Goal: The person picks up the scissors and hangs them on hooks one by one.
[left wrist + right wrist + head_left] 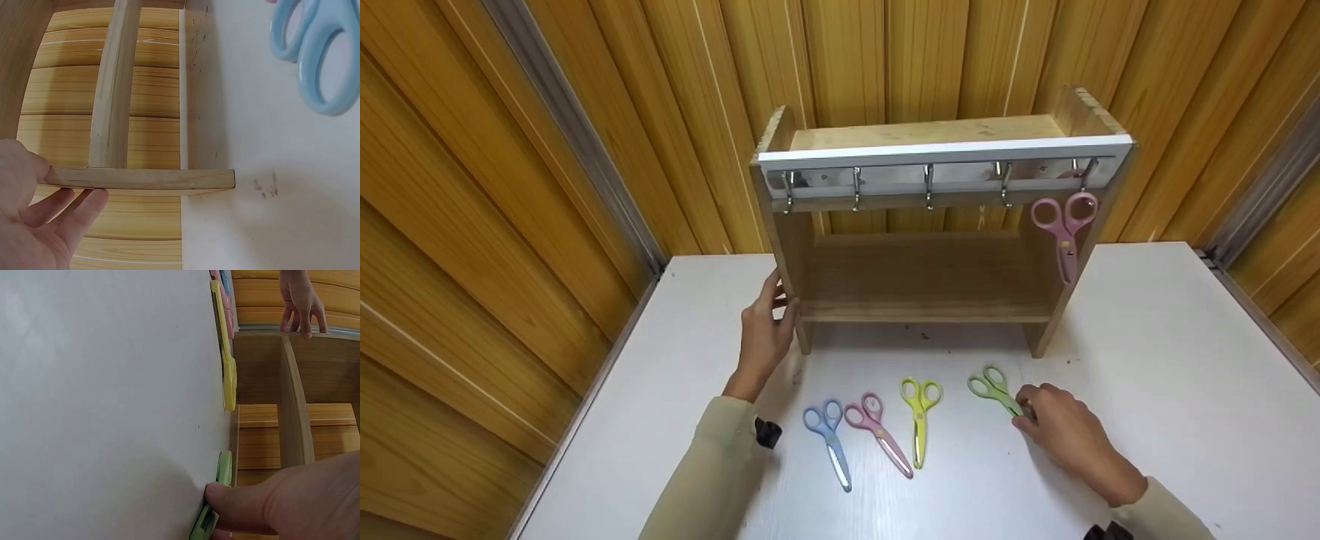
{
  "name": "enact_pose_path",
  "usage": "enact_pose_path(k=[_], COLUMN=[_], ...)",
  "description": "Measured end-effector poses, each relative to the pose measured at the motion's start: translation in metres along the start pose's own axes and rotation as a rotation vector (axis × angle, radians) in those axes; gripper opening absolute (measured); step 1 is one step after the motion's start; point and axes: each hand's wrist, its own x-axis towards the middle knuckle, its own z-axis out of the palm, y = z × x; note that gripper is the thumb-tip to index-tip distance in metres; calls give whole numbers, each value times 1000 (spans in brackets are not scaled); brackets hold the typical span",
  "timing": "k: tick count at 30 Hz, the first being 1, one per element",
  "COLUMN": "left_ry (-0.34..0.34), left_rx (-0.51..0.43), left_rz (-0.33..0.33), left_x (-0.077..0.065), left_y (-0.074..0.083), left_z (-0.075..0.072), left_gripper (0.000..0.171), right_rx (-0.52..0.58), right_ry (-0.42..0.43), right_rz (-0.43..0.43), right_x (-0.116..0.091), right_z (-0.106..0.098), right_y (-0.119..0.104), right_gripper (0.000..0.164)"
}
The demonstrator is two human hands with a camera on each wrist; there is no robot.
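Observation:
My left hand (765, 337) grips the left side panel of a wooden shelf rack (922, 311). In the left wrist view its thumb lies on one face of the panel (140, 179) and the fingers on the other. At the right, my right hand (1065, 427) pinches green scissors (994, 386) by the blade end, with the handle loops pointing toward the rack. The right wrist view shows the thumb pressed on the green scissors (224, 467), low against the white table. Part of the blades is hidden by the fingers.
Blue scissors (831, 442), pink scissors (881, 435) and yellow scissors (919, 420) lie on the white table (660, 450) before the rack. Another pink pair (1066, 232) hangs from the rightmost hook of a metal hook rail (885, 180). Wood-patterned walls (922, 60) stand behind and beside.

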Motion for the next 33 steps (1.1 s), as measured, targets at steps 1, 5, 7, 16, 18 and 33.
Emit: enact_pose_path(k=[1, 5, 7, 16, 18, 33], left_ry=[0, 4, 2, -13, -16, -22], left_rx=[0, -1, 8, 24, 21, 14], left_rz=[1, 5, 0, -41, -47, -45], left_x=[0, 0, 1, 1, 1, 3], left_y=[0, 0, 0, 1, 1, -2], left_z=[0, 0, 0, 3, 3, 4], left_gripper=[57, 57, 56, 58, 58, 58], right_rx=[3, 5, 9, 12, -4, -16], right_ry=[0, 3, 3, -3, -1, -11], right_rz=[1, -5, -5, 17, 14, -9], right_x=[0, 1, 1, 2, 2, 6], right_z=[0, 0, 0, 1, 1, -15], right_y=[0, 1, 1, 1, 1, -2], right_gripper=[17, 18, 17, 16, 15, 11])
